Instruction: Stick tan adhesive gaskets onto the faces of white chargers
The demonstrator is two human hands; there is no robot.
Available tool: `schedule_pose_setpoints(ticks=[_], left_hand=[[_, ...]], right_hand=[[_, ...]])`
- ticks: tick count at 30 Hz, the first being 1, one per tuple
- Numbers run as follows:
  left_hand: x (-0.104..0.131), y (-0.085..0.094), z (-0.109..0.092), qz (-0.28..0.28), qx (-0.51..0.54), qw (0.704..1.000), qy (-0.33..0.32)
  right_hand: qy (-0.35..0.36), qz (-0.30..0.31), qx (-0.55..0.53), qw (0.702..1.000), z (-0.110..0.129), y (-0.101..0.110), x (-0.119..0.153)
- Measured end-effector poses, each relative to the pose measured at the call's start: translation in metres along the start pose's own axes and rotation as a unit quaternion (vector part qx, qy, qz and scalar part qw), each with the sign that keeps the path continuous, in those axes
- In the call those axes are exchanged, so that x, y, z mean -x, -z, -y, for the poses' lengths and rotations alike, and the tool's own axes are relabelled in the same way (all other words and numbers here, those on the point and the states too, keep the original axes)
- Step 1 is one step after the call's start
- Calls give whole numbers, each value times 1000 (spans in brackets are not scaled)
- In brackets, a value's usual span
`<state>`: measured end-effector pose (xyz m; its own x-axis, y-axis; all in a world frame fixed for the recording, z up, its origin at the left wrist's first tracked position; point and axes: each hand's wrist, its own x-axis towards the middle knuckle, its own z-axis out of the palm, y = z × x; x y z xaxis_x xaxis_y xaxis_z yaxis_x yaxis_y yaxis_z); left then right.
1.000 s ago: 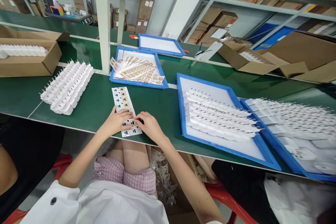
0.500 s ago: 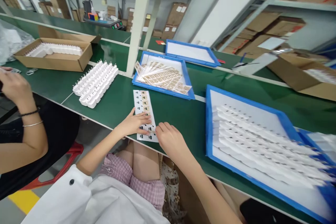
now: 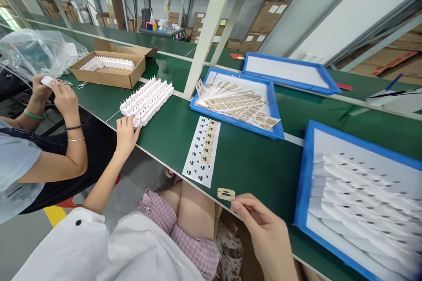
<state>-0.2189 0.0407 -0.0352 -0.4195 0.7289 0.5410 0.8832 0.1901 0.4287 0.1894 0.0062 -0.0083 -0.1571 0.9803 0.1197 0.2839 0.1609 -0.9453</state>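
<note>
Between thumb and fingertips, my right hand (image 3: 267,228) pinches a tan sticker (image 3: 226,193) with a slot cut in it, above the bench's front edge. The white backing sheet (image 3: 198,158) lies on the green bench, with a column of tan stickers on its right half and dark cut-outs elsewhere. Over on the left, my left hand (image 3: 126,136) has its fingers closed round the near end of the white plastic parts (image 3: 148,101), which stand in rows with small pins on top. Its fingertips are partly hidden.
A blue tray (image 3: 278,129) of sticker sheets (image 3: 237,101) lies behind the backing sheet. Another blue tray (image 3: 305,175) at right holds white parts. An upright post (image 3: 211,30) rises from the bench. At left are a cardboard box (image 3: 102,78) and a co-worker's hands (image 3: 62,96).
My right hand has lifted a tan sticker off the sheet and moved toward me. My left hand has left the sheet and reached left to the white parts. The view has swung left.
</note>
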Motion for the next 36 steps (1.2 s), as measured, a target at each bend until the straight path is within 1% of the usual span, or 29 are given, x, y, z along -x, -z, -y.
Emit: schedule_pose_setpoints(ticks=[2, 5, 7, 10, 13, 15, 17, 19, 20, 21, 22, 23, 24, 25, 27, 29, 32, 36], left_hand=[[5, -2, 5, -9, 12, 1000, 6], [18, -3, 6, -23, 33, 999, 28], [24, -1, 7, -13, 45, 998, 38], [22, 4, 8, 42, 54, 997, 37], [10, 12, 1, 104, 61, 992, 33], [5, 19, -11, 153, 82, 985, 16], [12, 25, -33, 211, 120, 970, -21], [30, 30, -62, 268, 210, 938, -59], [43, 31, -78, 287, 313, 903, -68], [57, 32, -94, 309, 408, 855, -81], [71, 33, -110, 319, 483, 809, -103], [84, 33, -125, 319, 540, 769, -122], [95, 33, -138, 315, 577, 740, -140], [105, 32, -149, 308, 598, 723, -155], [117, 31, -165, 306, 609, 711, -173], [121, 31, -175, 322, 601, 708, -187], [121, 33, -182, 352, 597, 693, -197], [118, 41, -190, 358, 627, 664, -198]], right_hand=[[-15, 3, -24, 1000, -4, -6, 3], [-37, 7, -48, 998, -14, -14, 8], [-53, 5, -64, 997, -22, -19, 13], [-83, -4, -95, 992, -27, -27, 19], [-104, -14, -134, 985, -18, -37, 22], [-110, -15, -170, 979, -6, -44, 21], [-113, -14, -223, 968, 9, -49, 20], [-110, -18, -289, 951, 26, -53, 21], [-106, -23, -325, 940, 35, -55, 23], [-99, -29, -361, 927, 43, -55, 25], [-92, -37, -393, 914, 50, -56, 29], [-85, -46, -421, 902, 57, -56, 32], [-78, -55, -440, 893, 64, -57, 37], [-71, -65, -450, 888, 69, -57, 41], [-61, -88, -448, 887, 76, -57, 50], [-55, -99, -437, 892, 79, -57, 58], [-54, -105, -423, 899, 78, -56, 67], [-38, -104, -406, 907, 74, -56, 72]])
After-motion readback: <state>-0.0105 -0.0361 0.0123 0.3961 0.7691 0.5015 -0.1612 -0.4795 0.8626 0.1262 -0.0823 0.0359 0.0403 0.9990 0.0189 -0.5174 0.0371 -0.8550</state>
